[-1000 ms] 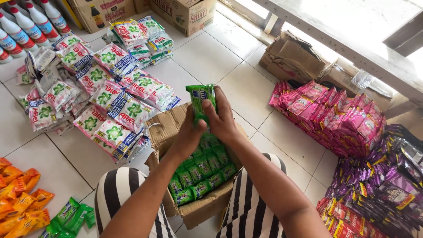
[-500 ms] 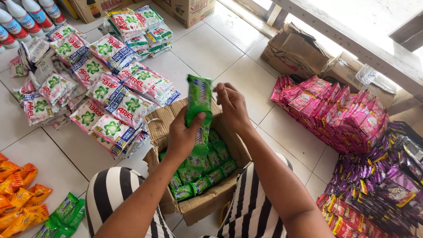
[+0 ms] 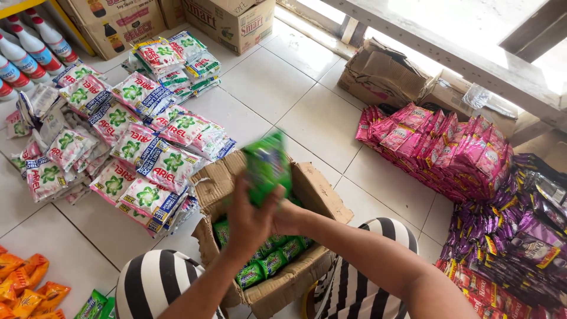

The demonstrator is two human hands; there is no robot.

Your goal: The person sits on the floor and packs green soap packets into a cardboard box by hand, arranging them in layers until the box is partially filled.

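The fingers [image 3: 251,204] of the left hand [image 3: 251,224] were closed around a strip of green sachets [image 3: 267,165], held up, blurred, above an open cardboard box [image 3: 322,198]. The right hand [image 3: 289,218] sat just beside the left, touching the strip's lower end; how its fingers were set could not be told, since the left hand hid most of them. The box rested on the tiled floor [image 3: 271,82] between the person's knees in black-and-white striped trousers [image 3: 156,283], with more green sachets [image 3: 266,263] packed in rows inside it.

To the left of the box lay a spread of white-and-green detergent packets [image 3: 136,153]; pink sachets [image 3: 437,142] and purple sachets [image 3: 520,230] were heaped to the right, orange packets [image 3: 26,283] at the lower left. Bottles [image 3: 29,53] and further cartons [image 3: 230,20] stood at the far edge.

The strip hung mostly unsupported above the grip, so a loose hold could plausibly let it slip back into the box or tear along a seam, and a wide swing might scatter the nearby detergent stack.
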